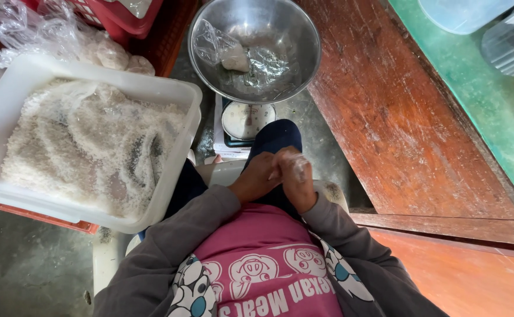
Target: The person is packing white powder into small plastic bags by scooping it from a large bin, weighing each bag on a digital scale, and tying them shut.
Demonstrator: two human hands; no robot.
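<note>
both hands meet over the lap: the left hand (pixel 261 178) and right hand (pixel 295 176) pinch a small clear plastic bag (pixel 297 165) between them. twisting its neck tightly, close over the round steel scale bowl (pixel 304 58), would avoid spills.

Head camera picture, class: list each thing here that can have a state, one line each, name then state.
White tub: open, filled with rice.
Metal bowl: on the scale, holding small clear bags.
Scale: loaded, dial mostly hidden.
Small clear bag: gripped between both hands.
Left hand: closed on the bag.
Right hand: closed on the bag.
</note>
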